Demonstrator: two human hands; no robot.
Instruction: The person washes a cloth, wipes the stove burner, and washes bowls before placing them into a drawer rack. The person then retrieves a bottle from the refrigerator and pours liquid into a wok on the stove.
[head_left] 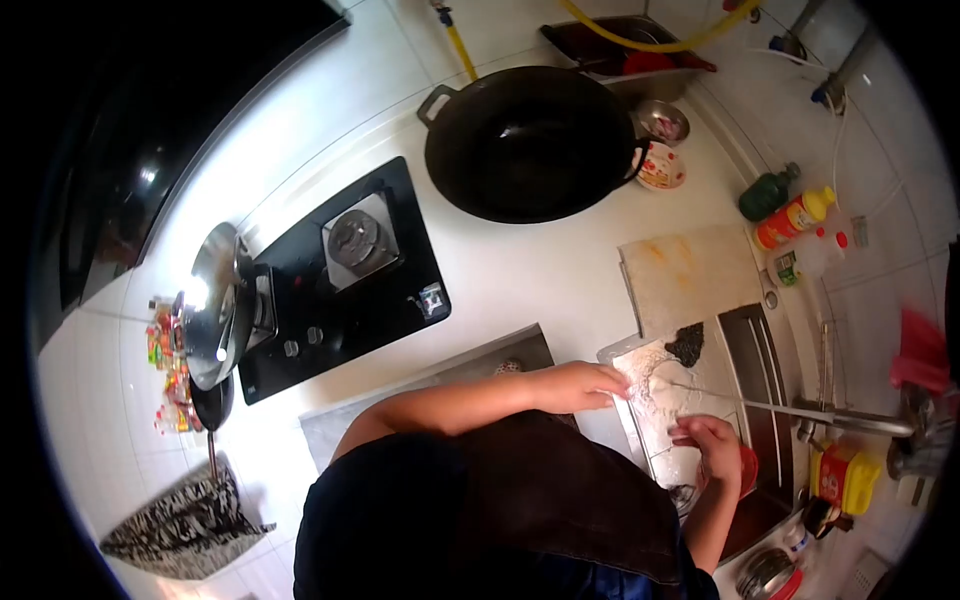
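My left hand rests by the near left rim of the sink, its fingers stretched out and nothing visible in them. Over the sink hangs my right hand, fingers loosely bent and slightly apart, with no object showing between them. From the faucet a thin stream of water runs into the basin, onto a whitish round shape that is too bright to make out. A dark mesh-like piece lies close to it. Part of a red container shows behind my right wrist.
A large black wok stands at the back of the counter, beside a gas hob. A cutting board lies beyond the sink. Along the right wall are an orange-yellow bottle and a yellow jug. A lidded pan sits left.
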